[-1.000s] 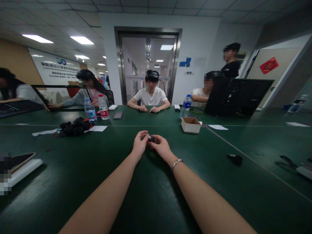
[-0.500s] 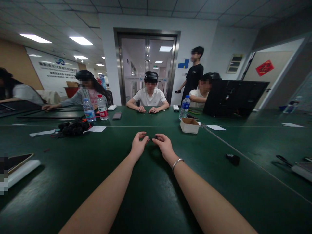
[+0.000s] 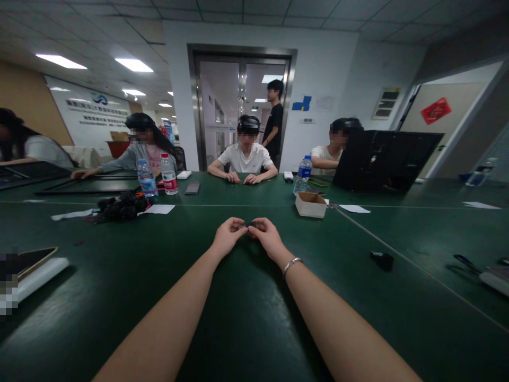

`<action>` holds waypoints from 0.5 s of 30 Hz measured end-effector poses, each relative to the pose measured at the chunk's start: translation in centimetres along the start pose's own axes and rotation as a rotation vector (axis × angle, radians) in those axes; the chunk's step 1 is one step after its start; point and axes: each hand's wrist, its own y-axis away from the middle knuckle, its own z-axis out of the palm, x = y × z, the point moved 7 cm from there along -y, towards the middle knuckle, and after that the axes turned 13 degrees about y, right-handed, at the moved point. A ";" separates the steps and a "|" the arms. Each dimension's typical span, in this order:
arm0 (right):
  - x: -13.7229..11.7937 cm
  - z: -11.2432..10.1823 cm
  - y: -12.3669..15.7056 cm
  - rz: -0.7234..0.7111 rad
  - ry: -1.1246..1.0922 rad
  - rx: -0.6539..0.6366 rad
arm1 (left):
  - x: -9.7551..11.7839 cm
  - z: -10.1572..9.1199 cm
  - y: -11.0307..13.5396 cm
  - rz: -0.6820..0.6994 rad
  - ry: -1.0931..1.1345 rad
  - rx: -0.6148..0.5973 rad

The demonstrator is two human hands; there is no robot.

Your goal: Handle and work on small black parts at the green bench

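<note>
Just above the green table [image 3: 254, 276], in the middle of the head view, my two hands meet. My right hand [image 3: 267, 233], with a silver bangle at the wrist, pinches a small dark piece [image 3: 251, 226] whose kind is too small to make out. Its thumb and fingertips are closed on the piece. My left hand [image 3: 229, 235] is closed in a pinch too, its fingertips against or very near the same piece. Whatever lies between the left fingertips is hidden.
An open cardboard box [image 3: 310, 206] stands ahead to the right, near a water bottle [image 3: 303, 175]. Black cables [image 3: 123, 206] lie ahead to the left, before two bottles. A small black object [image 3: 382, 260] rests at right. A person [image 3: 247, 154] sits opposite.
My hands have come closer together, closing the small gap between their fingertips. A standing person behind has moved left, in front of the glass door.
</note>
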 end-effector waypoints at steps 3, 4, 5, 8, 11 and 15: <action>-0.2 0.1 0.0 -0.026 0.049 -0.016 | 0.2 -0.3 0.1 0.008 0.010 -0.017; -0.3 0.1 0.0 -0.038 0.067 -0.016 | 0.2 -0.3 0.2 -0.006 0.023 -0.033; -0.4 0.0 0.0 -0.048 0.084 -0.012 | 0.2 -0.3 0.2 -0.021 0.033 -0.041; -0.5 -0.1 0.0 -0.059 0.111 0.014 | 0.3 -0.6 0.2 -0.044 0.040 -0.014; -0.3 -0.2 0.0 -0.036 0.090 0.019 | 0.3 -0.8 0.2 -0.067 0.051 0.011; -0.2 -0.1 0.0 -0.018 0.088 0.011 | 0.0 -1.0 0.3 -0.113 0.085 0.054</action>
